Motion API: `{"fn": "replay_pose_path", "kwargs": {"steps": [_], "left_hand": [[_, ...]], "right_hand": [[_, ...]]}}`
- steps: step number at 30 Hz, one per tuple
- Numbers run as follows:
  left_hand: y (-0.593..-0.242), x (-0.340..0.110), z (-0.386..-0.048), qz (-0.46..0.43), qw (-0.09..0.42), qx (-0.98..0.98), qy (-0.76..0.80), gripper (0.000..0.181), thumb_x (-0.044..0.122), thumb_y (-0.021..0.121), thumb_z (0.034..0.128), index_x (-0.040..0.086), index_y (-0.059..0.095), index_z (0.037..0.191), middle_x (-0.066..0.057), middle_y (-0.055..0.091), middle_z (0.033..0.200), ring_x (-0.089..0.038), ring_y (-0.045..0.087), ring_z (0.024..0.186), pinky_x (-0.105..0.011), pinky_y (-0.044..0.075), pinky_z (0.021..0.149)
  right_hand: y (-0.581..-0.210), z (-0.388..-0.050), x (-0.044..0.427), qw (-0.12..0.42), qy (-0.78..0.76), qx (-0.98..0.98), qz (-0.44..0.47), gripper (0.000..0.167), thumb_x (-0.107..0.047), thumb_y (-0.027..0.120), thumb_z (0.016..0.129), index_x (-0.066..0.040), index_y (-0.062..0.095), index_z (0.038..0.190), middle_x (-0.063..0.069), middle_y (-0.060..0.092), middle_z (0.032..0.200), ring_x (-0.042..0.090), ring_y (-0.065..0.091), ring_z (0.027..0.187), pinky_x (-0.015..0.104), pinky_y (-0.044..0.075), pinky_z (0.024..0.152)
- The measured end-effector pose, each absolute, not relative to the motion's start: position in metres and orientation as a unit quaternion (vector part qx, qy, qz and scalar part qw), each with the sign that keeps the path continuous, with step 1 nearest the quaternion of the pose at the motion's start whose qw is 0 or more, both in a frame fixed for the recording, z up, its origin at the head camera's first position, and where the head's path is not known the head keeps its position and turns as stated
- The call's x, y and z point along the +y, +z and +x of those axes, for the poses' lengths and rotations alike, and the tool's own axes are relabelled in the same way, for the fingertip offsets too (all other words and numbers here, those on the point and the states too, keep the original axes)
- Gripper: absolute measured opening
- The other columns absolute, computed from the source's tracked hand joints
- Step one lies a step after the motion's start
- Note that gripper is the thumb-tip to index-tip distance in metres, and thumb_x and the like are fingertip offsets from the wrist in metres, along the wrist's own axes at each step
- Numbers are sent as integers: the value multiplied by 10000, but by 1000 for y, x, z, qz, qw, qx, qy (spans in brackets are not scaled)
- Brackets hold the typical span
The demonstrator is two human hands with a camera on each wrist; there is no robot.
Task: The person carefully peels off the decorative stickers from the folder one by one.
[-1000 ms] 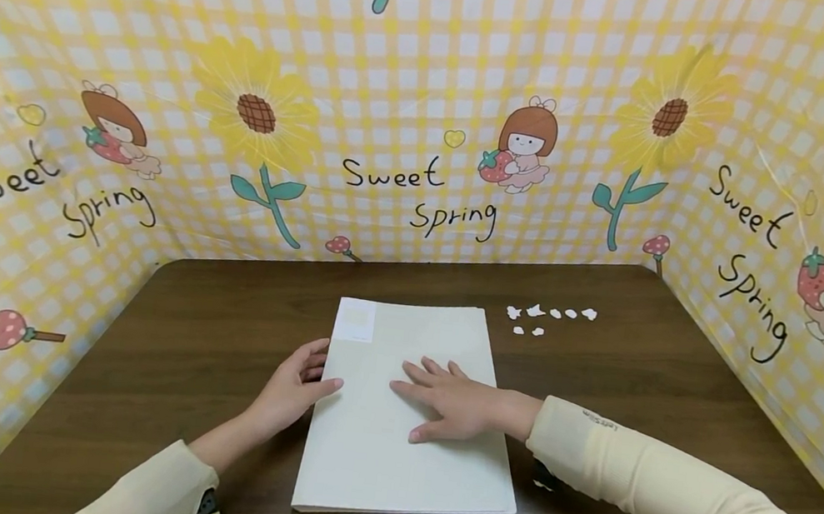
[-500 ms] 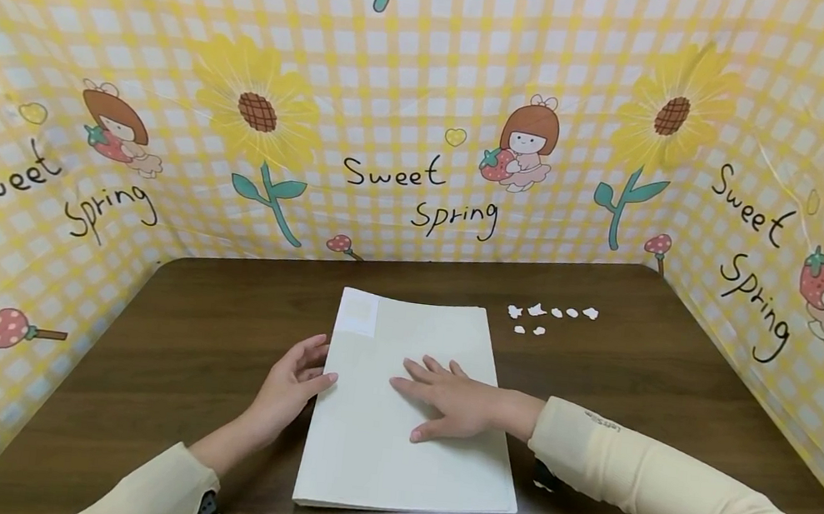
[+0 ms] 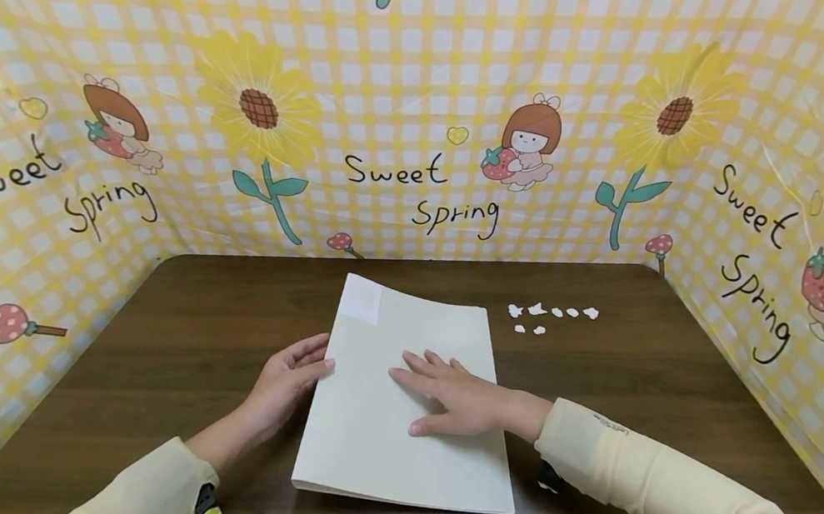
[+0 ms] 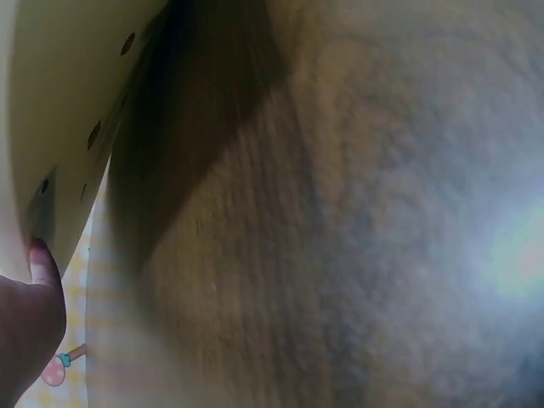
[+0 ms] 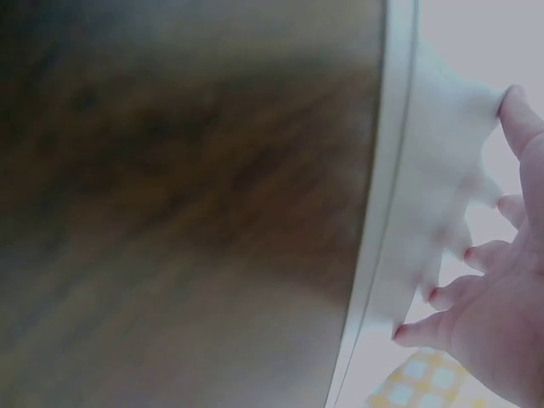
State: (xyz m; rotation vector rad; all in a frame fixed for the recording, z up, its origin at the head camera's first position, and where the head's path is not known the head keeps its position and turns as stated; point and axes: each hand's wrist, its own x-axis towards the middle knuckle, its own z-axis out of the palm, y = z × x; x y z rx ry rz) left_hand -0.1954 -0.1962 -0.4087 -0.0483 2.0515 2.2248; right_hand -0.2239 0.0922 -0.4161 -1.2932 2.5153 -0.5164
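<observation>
White folder (image 3: 377, 446) lies lower-center of the head view on the dark wood counter (image 3: 640, 381), its top edge bowing up toward the left corner, pale label (image 3: 360, 300) there, print unreadable. Left hand (image 3: 285, 386) at the folder's left edge: thumb over the edge, other fingers bent beside it, nearly closed, pinching the edge; fingertips partly hidden by the folder. Right hand (image 3: 453, 395) rests on the folder mid-sheet, fingers straight and spread wide, gripping nothing; covers part of the surface. Left sleeve (image 3: 139, 488) and right sleeve (image 3: 668, 477) cut off by the frame, black wrist device (image 3: 210, 512) cropped at the bottom. White scraps (image 3: 573, 312) upper right of the folder, two rows, too small to identify. Left wrist view adds small dark oval marks (image 4: 93, 134) on the folder, out of sight from the head; holes or fittings, can't tell. Counter blurred there, glare at right. Right wrist view shows the layered side edge (image 5: 374, 229) and all five fingertips at the pale surface, upper right washed out. Checked cloth (image 3: 398, 105) behind.
</observation>
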Motion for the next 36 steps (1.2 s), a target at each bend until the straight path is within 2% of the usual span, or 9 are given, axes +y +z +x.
{"fn": "replay_pose_path", "kwargs": {"steps": [9,19,23,30,36], "left_hand": [[-396,-187,-196,-13,57,621,782,526,-58,546,934,-121,364,1424,-211,485,1339,-94,609,1025,-233,492,887],[-384,-179,-192,-4,79,576,813,558,-106,522,910,-136,331,1433,-107,568,1212,-138,610,1007,-255,509,862],[-382,-179,-191,25,102,561,821,591,-99,494,925,-109,271,1471,-158,490,1320,-138,597,1049,-264,507,871],[-379,-185,-189,118,153,547,815,628,-8,438,980,-7,153,1539,-191,260,1547,-150,596,1120,-301,495,911],[-375,-188,-190,204,180,525,807,663,-25,361,963,20,63,1554,-172,67,1608,-161,446,1316,-321,406,1026]], "right_hand": [[-404,-222,89,110,-214,863,-444,794,-574,548,928,-317,155,1568,59,38,1623,379,30,1453,636,126,1096],[-396,-220,80,98,-246,855,-445,810,-566,578,916,-306,171,1566,37,43,1624,360,38,1457,527,132,1141],[-394,-220,77,94,-257,854,-442,820,-558,598,907,-317,173,1565,27,40,1624,346,38,1460,497,140,1146],[-387,-220,76,89,-289,848,-436,825,-570,596,903,-338,159,1562,25,27,1626,272,38,1470,491,192,1135],[-376,-223,73,72,-318,837,-440,810,-509,616,919,-317,167,1565,60,43,1625,203,70,1467,466,196,1138]]}}
